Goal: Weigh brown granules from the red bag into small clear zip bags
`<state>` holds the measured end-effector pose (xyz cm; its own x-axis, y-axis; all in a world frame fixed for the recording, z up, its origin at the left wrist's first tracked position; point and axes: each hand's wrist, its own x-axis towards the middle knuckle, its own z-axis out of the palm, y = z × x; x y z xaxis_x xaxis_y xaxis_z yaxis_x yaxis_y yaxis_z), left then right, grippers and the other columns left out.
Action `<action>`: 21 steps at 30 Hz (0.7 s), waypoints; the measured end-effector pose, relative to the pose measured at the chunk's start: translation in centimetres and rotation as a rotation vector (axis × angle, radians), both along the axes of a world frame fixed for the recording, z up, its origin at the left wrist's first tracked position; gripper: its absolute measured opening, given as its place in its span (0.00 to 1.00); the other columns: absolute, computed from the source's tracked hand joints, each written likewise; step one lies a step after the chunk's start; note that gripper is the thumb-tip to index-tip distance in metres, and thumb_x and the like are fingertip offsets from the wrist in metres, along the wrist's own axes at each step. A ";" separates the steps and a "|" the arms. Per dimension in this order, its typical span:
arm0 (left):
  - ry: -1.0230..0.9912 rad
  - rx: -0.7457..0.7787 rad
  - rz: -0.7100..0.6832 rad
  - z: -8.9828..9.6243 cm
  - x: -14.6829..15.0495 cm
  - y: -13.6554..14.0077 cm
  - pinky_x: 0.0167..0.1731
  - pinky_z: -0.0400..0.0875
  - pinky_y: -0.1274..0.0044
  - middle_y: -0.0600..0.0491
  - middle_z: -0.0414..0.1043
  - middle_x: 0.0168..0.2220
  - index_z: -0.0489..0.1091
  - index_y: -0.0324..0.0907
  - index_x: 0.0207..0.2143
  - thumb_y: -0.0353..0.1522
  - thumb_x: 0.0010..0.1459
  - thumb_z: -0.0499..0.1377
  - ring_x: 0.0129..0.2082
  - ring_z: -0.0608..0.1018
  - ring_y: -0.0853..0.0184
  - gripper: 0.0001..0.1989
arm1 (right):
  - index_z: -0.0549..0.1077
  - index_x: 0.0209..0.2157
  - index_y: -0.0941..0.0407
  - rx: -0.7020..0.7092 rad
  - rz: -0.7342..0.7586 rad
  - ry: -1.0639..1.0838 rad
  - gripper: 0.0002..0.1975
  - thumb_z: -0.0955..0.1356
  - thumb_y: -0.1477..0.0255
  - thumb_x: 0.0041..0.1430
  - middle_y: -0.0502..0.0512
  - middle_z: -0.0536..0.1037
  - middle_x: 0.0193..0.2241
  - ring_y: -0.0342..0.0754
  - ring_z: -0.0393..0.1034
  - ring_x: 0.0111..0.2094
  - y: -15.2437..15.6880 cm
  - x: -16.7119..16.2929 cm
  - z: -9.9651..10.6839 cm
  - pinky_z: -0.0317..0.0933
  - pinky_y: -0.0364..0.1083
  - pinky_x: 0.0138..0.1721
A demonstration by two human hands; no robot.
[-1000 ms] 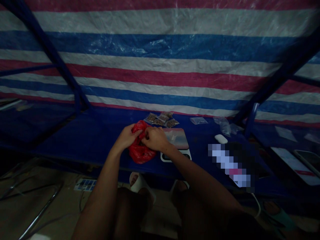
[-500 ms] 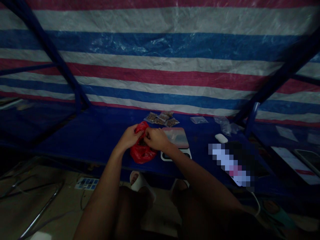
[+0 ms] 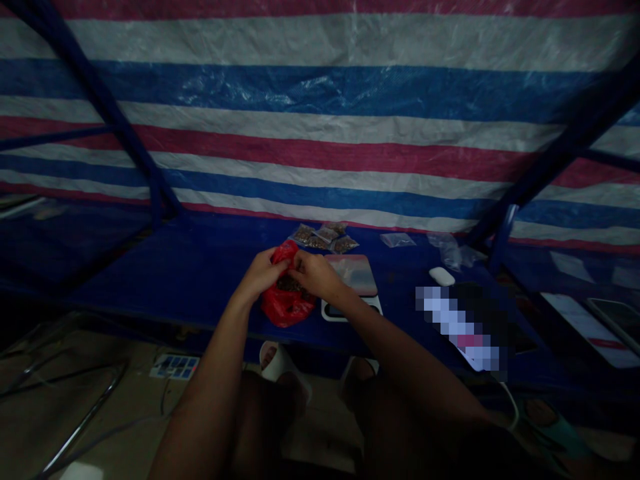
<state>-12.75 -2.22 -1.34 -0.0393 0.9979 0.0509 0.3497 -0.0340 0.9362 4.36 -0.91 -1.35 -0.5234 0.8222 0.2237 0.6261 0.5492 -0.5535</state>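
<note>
While curled, fingers [image 3: 306, 264] on red bag [image 3: 286, 310]

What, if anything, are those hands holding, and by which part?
A crumpled red plastic bag, pinched in the left hand by its upper rim. The right hand is at its opening; whether it grips is unclear.

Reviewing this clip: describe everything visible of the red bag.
The red bag looks like thin, glossy plastic, crumpled and soft. Its mouth is open, showing dark brownish contents too dim to identify. It sits on the blue table near the front edge, left of the scale. The left hand grips its upper left side, thumb on top; the right hand has its fingers at the opening, their exact grip unclear.
</note>
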 end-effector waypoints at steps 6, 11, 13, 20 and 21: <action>0.007 -0.014 0.123 -0.3 -0.4 0.3 0.35 0.71 0.76 0.51 0.81 0.36 0.77 0.37 0.40 0.40 0.45 0.65 0.34 0.78 0.62 0.20 | 0.74 0.42 0.57 0.060 0.013 0.136 0.06 0.67 0.74 0.63 0.57 0.81 0.40 0.47 0.74 0.36 -0.4 0.0 0.0 0.61 0.43 0.37; 0.258 0.089 0.163 -0.4 -0.9 0.5 0.37 0.71 0.76 0.52 0.80 0.34 0.77 0.37 0.37 0.37 0.51 0.60 0.35 0.79 0.62 0.14 | 0.75 0.44 0.57 0.041 0.170 0.104 0.09 0.70 0.72 0.62 0.56 0.82 0.39 0.47 0.74 0.37 -0.4 0.1 -0.1 0.62 0.43 0.37; 0.378 0.107 0.164 -0.1 -1.2 0.2 0.38 0.71 0.75 0.52 0.79 0.33 0.76 0.38 0.37 0.38 0.56 0.58 0.34 0.78 0.62 0.13 | 0.76 0.45 0.58 0.038 0.191 0.038 0.09 0.69 0.75 0.62 0.57 0.82 0.41 0.48 0.75 0.39 -0.3 0.3 0.1 0.62 0.43 0.39; 0.783 0.304 0.335 4.7 -0.1 -5.0 0.55 0.70 0.67 0.42 0.69 0.57 0.69 0.41 0.56 0.40 0.56 0.64 0.54 0.75 0.54 0.27 | 0.80 0.41 0.58 -0.007 0.183 -0.239 0.12 0.65 0.78 0.63 0.59 0.83 0.40 0.49 0.76 0.40 -1.0 1.8 2.1 0.59 0.43 0.38; 0.804 0.264 0.305 5.4 0.3 -5.9 0.53 0.71 0.67 0.44 0.71 0.54 0.70 0.43 0.54 0.42 0.58 0.62 0.52 0.77 0.55 0.24 | 0.80 0.40 0.58 -0.003 0.197 -0.264 0.12 0.65 0.77 0.63 0.59 0.83 0.39 0.48 0.75 0.38 -1.3 1.9 2.4 0.58 0.43 0.36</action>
<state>-12.44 -8.17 4.10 -0.1544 0.9017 0.4038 0.9249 -0.0119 0.3800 6.28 -2.16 1.05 -0.7124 0.6995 0.0572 0.6296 0.6729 -0.3882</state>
